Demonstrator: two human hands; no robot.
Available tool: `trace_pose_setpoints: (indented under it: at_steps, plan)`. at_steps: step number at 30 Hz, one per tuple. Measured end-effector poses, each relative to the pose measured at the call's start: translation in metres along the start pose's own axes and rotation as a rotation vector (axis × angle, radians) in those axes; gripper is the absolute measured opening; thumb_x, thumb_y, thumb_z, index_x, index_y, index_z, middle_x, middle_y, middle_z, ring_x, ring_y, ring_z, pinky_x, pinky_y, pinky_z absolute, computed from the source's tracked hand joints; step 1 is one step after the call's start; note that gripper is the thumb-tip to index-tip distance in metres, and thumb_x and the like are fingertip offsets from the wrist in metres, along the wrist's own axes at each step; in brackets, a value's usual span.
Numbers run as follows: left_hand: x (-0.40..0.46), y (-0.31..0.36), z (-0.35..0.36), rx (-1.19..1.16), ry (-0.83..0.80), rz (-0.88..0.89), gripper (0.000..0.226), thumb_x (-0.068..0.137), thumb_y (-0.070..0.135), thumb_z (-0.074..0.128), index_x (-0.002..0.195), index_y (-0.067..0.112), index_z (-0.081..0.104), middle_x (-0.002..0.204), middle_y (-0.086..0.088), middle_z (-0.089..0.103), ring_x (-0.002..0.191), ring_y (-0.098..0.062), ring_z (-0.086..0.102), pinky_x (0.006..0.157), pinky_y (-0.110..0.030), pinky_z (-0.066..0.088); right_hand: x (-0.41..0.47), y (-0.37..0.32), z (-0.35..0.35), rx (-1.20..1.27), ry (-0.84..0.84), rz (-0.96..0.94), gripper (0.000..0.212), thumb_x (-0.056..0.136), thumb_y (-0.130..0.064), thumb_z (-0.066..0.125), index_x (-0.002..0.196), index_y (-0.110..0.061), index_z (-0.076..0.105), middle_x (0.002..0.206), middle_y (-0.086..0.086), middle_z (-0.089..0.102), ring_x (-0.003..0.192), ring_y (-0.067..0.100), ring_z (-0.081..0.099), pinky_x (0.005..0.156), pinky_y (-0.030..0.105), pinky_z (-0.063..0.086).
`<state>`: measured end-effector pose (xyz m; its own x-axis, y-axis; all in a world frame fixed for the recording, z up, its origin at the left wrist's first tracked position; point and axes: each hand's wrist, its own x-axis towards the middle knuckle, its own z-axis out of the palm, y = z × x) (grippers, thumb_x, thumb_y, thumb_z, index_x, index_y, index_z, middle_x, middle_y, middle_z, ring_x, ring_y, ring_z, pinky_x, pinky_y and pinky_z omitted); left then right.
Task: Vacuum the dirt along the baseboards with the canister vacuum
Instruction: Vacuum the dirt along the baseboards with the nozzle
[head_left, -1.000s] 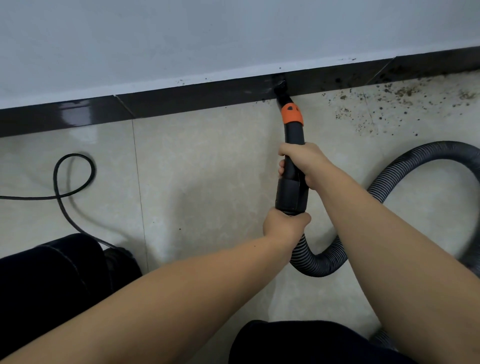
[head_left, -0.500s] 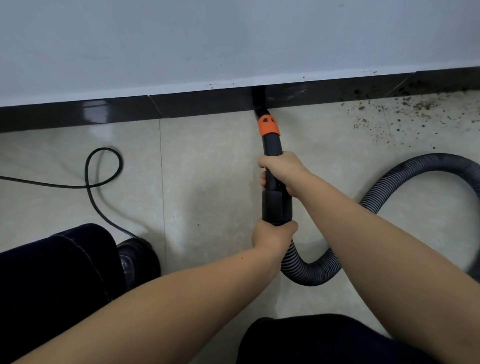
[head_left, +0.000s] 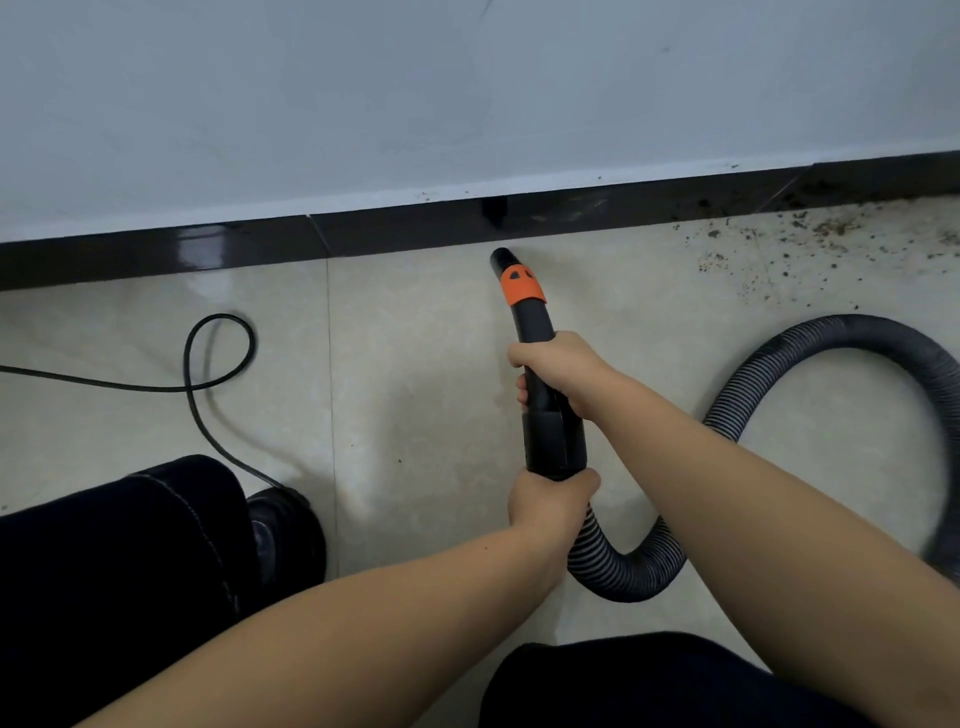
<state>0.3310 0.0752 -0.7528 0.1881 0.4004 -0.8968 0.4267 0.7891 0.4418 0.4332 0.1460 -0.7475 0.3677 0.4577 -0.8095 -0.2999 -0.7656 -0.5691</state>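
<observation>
Right hand (head_left: 558, 369) and left hand (head_left: 548, 501) both wrap the vacuum nozzle (head_left: 535, 353); tip near the baseboard (head_left: 415, 228), contact unclear. Dirt (head_left: 810, 244) lies rightward. Hose (head_left: 831, 364) cut off at frame edge.

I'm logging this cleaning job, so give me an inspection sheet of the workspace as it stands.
Surface: pale tile floor; dirt scattered at the right along the baseboard.
Job's things: black nozzle with an orange collar, tip just off the baseboard; ribbed hose looping right.
Clutter: nothing seen.
Hands: right hand grips the nozzle, left hand grips where the hose joins it.
Cables: black cord looped on the floor at the left.
Surroundings: pale wall; dark trouser leg and shoe at the lower left.
</observation>
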Motion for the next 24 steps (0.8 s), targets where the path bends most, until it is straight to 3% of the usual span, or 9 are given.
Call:
trace_pose_setpoints:
  at_steps: [11,15,24]
  plan:
    - [-0.023,-0.035,0.057,0.274,-0.218,-0.009,0.032,0.079,0.012,0.065,0.11,0.007,0.059,0.083,-0.005,0.058,0.083,-0.023,0.058,0.067,-0.026,0.044,-0.03,0.063,-0.09,0.252,0.261,0.071,0.01,0.084,-0.004,0.055,0.083,-0.007,0.046,0.057,0.009,0.053,0.04,0.018,0.051,0.051,0.028,0.048]
    - [-0.026,-0.039,0.076,0.376,-0.313,0.005,0.025,0.081,0.012,0.065,0.104,0.014,0.056,0.078,0.001,0.054,0.081,-0.019,0.055,0.066,-0.024,0.044,-0.036,0.082,-0.121,0.361,0.334,0.095,0.009,0.084,-0.004,0.056,0.082,-0.006,0.047,0.06,0.01,0.053,0.047,0.02,0.052,0.053,0.03,0.049]
    - [-0.009,-0.025,0.133,0.619,-0.422,0.11,0.035,0.077,0.014,0.067,0.111,0.012,0.057,0.095,-0.006,0.057,0.087,-0.022,0.055,0.073,-0.03,0.047,-0.026,0.1,-0.19,0.57,0.46,0.122,0.009,0.085,-0.006,0.055,0.083,-0.007,0.046,0.06,0.009,0.05,0.039,0.017,0.05,0.052,0.029,0.048]
